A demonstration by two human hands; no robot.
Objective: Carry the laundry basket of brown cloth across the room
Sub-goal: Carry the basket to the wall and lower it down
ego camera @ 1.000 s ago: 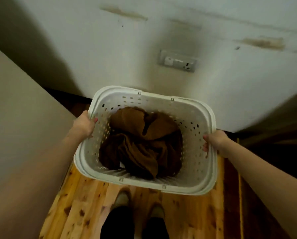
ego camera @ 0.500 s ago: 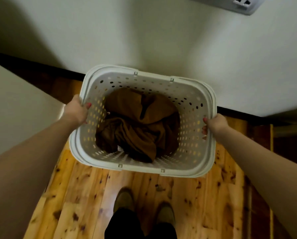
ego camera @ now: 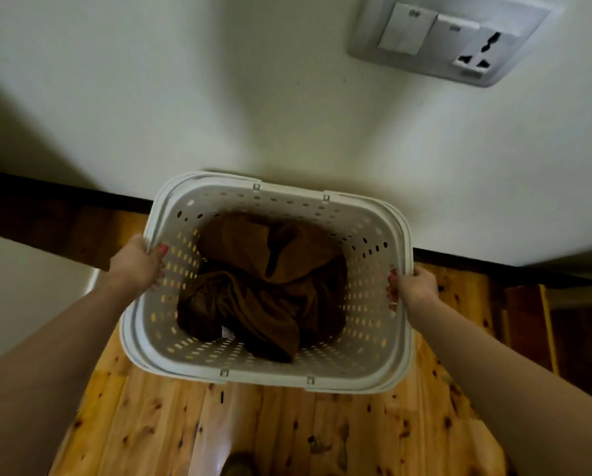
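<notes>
While writing on wall switch plate (ego camera: 452, 39), upper right of frame, too blurry to read, white holey laundry basket (ego camera: 219, 367) sits mid-frame above wood floor (ego camera: 287, 431), brown cloth (ego camera: 263, 286) bunched inside. Left hand (ego camera: 138, 264) fingers curled over left rim; right hand (ego camera: 413, 288) fingers gripping right rim.

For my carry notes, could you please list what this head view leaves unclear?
- Laundry basket underside and floor clearance: hidden by its own body.
- Basket bottom: covered by the brown cloth.
- Left hand and right hand fingers: wrapped under the rim.
- Feet: cut off by the bottom edge.
</notes>
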